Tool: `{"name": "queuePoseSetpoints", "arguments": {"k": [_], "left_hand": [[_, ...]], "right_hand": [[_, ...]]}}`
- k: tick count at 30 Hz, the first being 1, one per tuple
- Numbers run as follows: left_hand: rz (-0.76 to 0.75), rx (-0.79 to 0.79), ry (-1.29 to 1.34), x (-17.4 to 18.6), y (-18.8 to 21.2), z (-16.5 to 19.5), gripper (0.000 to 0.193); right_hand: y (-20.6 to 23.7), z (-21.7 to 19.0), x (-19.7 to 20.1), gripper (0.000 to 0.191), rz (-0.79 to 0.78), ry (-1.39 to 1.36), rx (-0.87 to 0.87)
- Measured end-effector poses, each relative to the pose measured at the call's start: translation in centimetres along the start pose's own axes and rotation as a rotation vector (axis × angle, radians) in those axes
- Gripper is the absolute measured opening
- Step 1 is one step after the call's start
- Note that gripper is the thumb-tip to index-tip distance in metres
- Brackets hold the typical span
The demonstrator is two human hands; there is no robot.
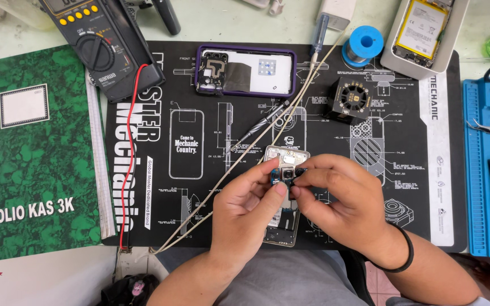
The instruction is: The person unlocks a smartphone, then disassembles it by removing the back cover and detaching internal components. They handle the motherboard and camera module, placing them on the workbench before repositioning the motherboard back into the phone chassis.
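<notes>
Head view: left hand [249,205] and right hand [336,198] pinch together on a small camera module [288,177], held just above the opened phone [282,226]. Judgement: keep fingertips on the module's edges, off the lens.

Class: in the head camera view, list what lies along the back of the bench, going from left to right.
Multimeter → purple phone case → blue solder spool → black square block → open phone with yellow battery → blue tray.
</notes>
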State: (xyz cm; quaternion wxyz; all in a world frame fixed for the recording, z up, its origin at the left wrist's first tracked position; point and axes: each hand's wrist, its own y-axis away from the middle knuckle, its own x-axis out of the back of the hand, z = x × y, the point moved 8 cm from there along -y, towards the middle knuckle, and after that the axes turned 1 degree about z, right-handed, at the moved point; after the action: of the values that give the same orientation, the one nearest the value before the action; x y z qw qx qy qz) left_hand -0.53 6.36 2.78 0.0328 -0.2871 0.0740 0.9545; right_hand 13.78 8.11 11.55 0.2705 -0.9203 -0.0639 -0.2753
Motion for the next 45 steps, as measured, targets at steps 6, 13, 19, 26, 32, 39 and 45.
{"name": "queuePoseSetpoints", "arguments": {"k": [6,13,19,26,32,39,45], "left_hand": [[-0.003,-0.020,-0.014,-0.21,-0.04,0.22,0.041],[0.020,-0.070,-0.090,-0.22,0.17,0.25,0.043],[0.005,-0.100,-0.076,-0.47,0.35,0.31,0.043],[-0.020,-0.115,-0.093,-0.66,0.31,0.65,0.042],[-0.030,-0.088,-0.090,-0.53,0.37,0.41,0.043],[-0.036,-0.098,-0.105,-0.53,0.43,0.37,0.047],[0.005,-0.078,-0.125,-0.48,0.32,0.51,0.077]], "right_hand": [[-0.08,-0.21,0.08,0.020,0.014,0.005,0.001],[-0.09,-0.30,0.25,0.021,0.032,0.006,-0.010],[0.06,-0.20,0.38,0.020,0.032,-0.020,-0.027],[0.23,-0.18,0.43,0.020,0.015,-0.022,-0.022],[0.34,-0.17,0.45,0.020,0.012,0.003,-0.019],[0.40,-0.28,0.48,0.021,0.024,0.016,-0.014],[0.40,-0.22,0.44,0.021,0.037,0.019,-0.015]]}}
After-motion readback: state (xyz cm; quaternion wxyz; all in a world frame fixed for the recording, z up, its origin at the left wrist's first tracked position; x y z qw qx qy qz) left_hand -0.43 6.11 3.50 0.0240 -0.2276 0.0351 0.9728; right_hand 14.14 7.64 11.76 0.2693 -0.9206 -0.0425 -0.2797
